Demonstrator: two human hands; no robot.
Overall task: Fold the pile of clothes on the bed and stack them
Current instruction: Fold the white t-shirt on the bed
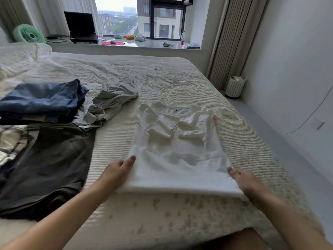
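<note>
A white T-shirt [177,141] lies flat on the bed [162,78], collar away from me, both sleeves folded in over its chest. My left hand [118,171] pinches its near left hem corner, thumb on top. At the near right hem corner my right hand [242,179] pinches the cloth the same way. The near hem is lifted a little off the cover. To the left lie a dark grey garment [54,165], a crumpled light grey garment [110,103], folded blue denim [43,98] and a striped cloth [10,141].
The bed's right edge drops to a grey floor with a small ribbed bin [235,86] by the curtain. Beyond the bed, a windowsill holds a laptop [81,27], a green fan [28,34] and a bottle [182,39].
</note>
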